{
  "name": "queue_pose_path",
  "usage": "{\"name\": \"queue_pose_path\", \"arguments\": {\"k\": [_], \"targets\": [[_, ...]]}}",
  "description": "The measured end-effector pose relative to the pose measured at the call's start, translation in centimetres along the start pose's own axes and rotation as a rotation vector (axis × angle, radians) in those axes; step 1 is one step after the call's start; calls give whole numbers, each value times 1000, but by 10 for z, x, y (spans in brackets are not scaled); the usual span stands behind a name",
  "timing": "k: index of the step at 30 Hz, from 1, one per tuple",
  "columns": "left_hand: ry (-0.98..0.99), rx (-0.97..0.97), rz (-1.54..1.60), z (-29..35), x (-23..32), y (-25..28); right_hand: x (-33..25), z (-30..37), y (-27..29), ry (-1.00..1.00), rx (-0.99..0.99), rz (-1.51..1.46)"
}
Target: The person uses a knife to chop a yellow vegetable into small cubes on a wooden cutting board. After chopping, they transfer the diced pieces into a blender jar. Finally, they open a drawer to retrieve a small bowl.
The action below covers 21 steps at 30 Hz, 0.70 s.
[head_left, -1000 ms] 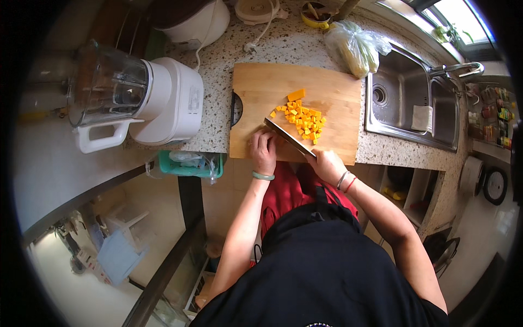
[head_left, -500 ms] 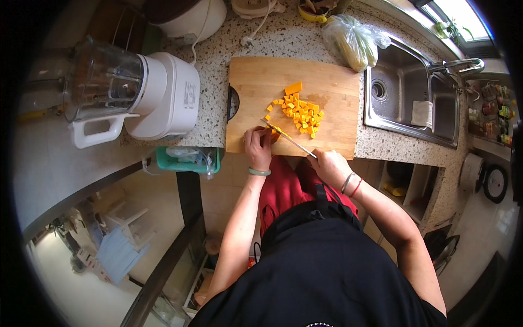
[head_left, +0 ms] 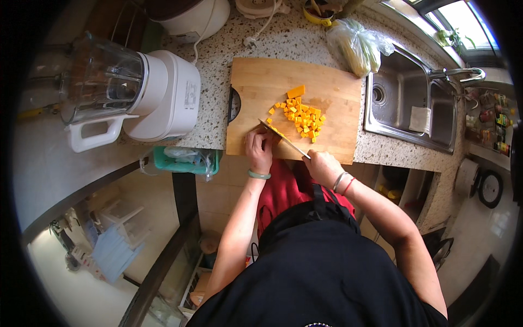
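Near the front edge of the wooden cutting board (head_left: pixel 256 82), my left hand (head_left: pixel 259 150) has its fingers curled over a piece of orange pumpkin (head_left: pixel 277 134), mostly hidden by the hand and blade. My right hand (head_left: pixel 325 169) grips the handle of a kitchen knife (head_left: pixel 293 146). Its blade slants up and left across the pumpkin, close to my left fingertips, with the tip past them on the board. Beyond the blade lies a loose heap of orange pumpkin cubes (head_left: pixel 306 121). A larger pumpkin block (head_left: pixel 296 92) rests at the heap's far side.
Left of the board stands a white blender (head_left: pixel 169 98). A steel sink (head_left: pixel 400 76) is at the right, with a plastic bag of vegetables (head_left: pixel 357 49) by its far corner. A green bin (head_left: pixel 182 161) holding plastic bags hangs at the counter's front edge.
The knife's tip has shifted slightly left and its blade slants more steeply. My right hand has moved a little left; my left hand stays on the pumpkin piece. The view has shifted slightly.
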<state>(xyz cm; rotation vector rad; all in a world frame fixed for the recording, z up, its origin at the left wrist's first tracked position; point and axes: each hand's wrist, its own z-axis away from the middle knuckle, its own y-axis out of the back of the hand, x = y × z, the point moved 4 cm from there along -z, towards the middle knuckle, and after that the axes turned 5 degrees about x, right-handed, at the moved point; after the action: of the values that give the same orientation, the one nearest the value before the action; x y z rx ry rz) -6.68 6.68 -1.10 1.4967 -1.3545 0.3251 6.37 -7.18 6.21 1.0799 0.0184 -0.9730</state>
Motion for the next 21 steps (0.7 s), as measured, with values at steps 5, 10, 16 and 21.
{"name": "queue_pose_path", "arguments": {"k": [5, 10, 16, 21], "targets": [[-2, -15, -40, -1, 3, -1, 8, -2, -18, -11, 111, -75], [37, -22, 24, -1, 1, 0, 14, -6, -6, 26, 81, -89], [217, -9, 190, 5, -6, 9, 5, 14, 8, 49, 120, -146], [229, 29, 160, 5, -9, 3, 0, 19, 6, 24, 43, -186]]}}
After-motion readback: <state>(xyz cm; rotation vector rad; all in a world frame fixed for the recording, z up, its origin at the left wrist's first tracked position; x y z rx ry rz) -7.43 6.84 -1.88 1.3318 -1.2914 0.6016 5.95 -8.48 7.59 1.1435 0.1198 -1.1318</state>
